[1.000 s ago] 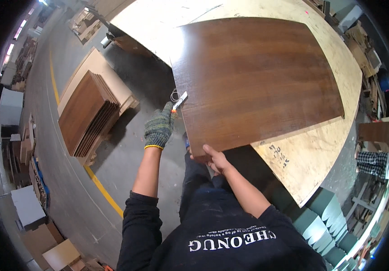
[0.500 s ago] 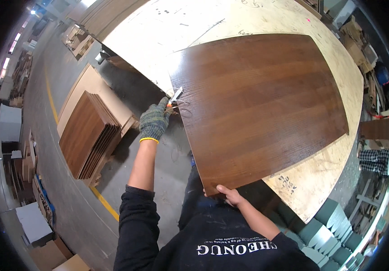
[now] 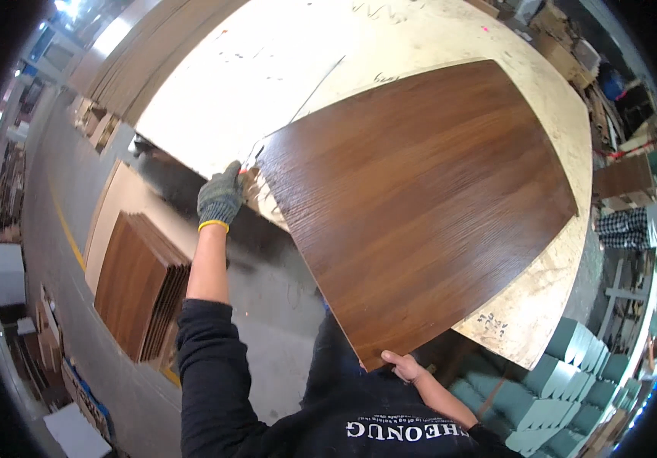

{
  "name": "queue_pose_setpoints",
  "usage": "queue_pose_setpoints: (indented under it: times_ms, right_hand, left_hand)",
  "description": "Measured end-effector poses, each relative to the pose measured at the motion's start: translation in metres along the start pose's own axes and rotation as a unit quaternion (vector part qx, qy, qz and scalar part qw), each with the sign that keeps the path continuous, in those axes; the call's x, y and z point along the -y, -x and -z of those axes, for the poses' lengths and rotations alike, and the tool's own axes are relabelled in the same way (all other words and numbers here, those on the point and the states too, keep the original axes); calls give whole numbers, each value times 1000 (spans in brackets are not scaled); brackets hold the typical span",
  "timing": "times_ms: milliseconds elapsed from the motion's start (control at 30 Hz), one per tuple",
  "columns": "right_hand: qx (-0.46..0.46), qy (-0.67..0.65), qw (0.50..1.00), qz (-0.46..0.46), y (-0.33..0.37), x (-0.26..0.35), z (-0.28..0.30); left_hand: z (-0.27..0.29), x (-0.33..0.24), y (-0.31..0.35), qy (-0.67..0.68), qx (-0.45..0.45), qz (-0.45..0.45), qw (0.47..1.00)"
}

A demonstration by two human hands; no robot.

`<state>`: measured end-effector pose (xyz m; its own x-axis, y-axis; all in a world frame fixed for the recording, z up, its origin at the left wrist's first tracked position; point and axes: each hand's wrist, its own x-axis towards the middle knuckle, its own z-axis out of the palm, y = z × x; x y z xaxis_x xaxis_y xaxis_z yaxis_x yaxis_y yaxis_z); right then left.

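A dark brown wood-grain panel (image 3: 420, 206) with a curved far side lies on the pale worktable, its near corner jutting past the table edge. My right hand (image 3: 403, 366), bare, grips that corner with the thumb on top; the fingers beneath are hidden. My left hand (image 3: 222, 198), in a grey knitted glove with a yellow cuff, is closed around a small hand tool with an orange part (image 3: 243, 172). The tool is beside the panel's left edge, close to the far left corner. Its exact kind is too small to tell. Thin curled strips (image 3: 271, 200) hang by that edge.
The plywood worktable (image 3: 206, 99) extends beyond the panel. To the left, several matching panels (image 3: 134, 286) are stacked on a tan board (image 3: 122, 202). Grey-green stacked pieces (image 3: 550, 397) stand at the lower right. Tall stacked boards (image 3: 141, 57) are at the far left.
My left hand and the tool have moved along the left edge toward the far corner. The view has shifted, and the panel appears turned slightly anticlockwise. The right hand keeps its grip.
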<state>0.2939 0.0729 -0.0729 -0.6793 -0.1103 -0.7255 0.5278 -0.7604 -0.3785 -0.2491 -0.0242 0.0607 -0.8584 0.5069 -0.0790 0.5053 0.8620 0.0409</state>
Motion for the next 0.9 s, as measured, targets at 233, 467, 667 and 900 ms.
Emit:
queue_pose_setpoints:
  times_ms: [233,467,667,900]
  right_hand:
    - [-136,46,989,-39,46,60,-73]
    - [-75,-18,991,113,124,-47,59]
    - [-272,83,948,141,280,-78,172]
    - [-316,-158,889,290,314,-122,202]
  left_hand:
    - [-29,10,53,87,-76,-39,993]
    - [-33,-52,231,4,-51,-27,998]
    - [-59,-112,423,24,-36,-26,999]
    - [-48,-172,522,90,75,44,992]
